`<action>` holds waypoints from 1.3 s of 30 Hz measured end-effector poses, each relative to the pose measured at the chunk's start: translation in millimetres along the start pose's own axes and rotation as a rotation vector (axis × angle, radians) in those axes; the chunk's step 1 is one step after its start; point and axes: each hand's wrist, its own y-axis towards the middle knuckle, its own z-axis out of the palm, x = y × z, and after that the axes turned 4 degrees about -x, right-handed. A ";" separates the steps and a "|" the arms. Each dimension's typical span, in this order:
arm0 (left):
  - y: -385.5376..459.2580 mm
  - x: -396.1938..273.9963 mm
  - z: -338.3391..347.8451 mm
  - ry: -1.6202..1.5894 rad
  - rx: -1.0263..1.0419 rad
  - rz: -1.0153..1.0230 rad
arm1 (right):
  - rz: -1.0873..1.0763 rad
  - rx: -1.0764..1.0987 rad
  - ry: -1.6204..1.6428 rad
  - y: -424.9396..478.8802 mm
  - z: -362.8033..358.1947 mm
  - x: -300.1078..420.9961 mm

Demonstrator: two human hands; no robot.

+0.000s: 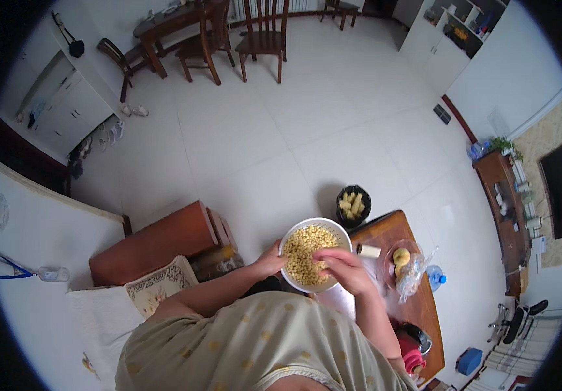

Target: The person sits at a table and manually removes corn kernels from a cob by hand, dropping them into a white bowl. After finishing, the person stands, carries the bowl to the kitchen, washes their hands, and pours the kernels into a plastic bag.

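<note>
A white perforated plastic basket [317, 223] holds many loose yellow corn kernels [305, 249]. My left hand [270, 261] grips its left rim. Over the right part of the kernels is my right hand [342, 269], its fingers curled; whether kernels are between them I cannot tell. Beyond the basket, a bin with a black liner [354, 224] on the floor holds several bare corn cobs [351, 204].
To the right is a wooden table [420, 288] with a white roll [369, 251], a bowl of fruit [401, 256], a clear plastic bag [410, 281] and a kettle [417, 338]. A wooden-armed sofa [154, 251] is at the left. Chairs [261, 43] stand far across the tiled floor.
</note>
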 end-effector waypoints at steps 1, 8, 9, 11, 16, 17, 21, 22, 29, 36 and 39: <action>0.0 -19.7 -6.6 -0.027 0.022 0.000 | 0.017 -0.023 -0.346 26.5 -1.3 -37.6; 39.4 -18.2 -53.8 -0.123 -0.165 -0.209 | -0.100 -0.070 -0.340 75.7 30.3 54.8; 48.7 -19.6 -66.3 -0.146 -0.128 -0.204 | -0.118 0.016 -0.174 87.3 24.8 52.5; 64.9 -30.5 -92.8 -0.136 -0.158 -0.200 | -0.003 0.141 0.115 117.5 26.5 67.9; 111.4 -69.8 -179.8 -0.123 -0.134 -0.237 | -0.249 -0.070 -1.217 235.2 49.8 10.3; 114.7 -77.1 -201.9 -0.109 -0.144 -0.204 | 0.020 0.027 -0.755 254.5 75.9 53.6; 135.5 -70.2 -278.5 -0.090 -0.250 -0.145 | 0.237 0.145 0.018 332.2 120.0 117.8; 138.1 -71.2 -296.4 -0.115 -0.254 -0.166 | 0.288 0.175 -0.050 356.3 126.7 112.1; 125.5 -57.2 -390.1 -0.359 -0.496 -0.261 | 0.097 0.239 -0.388 466.7 188.9 73.0; 83.3 37.7 -465.9 -0.413 -0.861 -0.131 | 0.565 -0.021 -0.311 508.3 84.9 44.4; 49.7 -15.8 -490.0 -0.684 -0.943 -0.193 | 0.768 -0.240 -0.379 494.8 -21.9 -15.1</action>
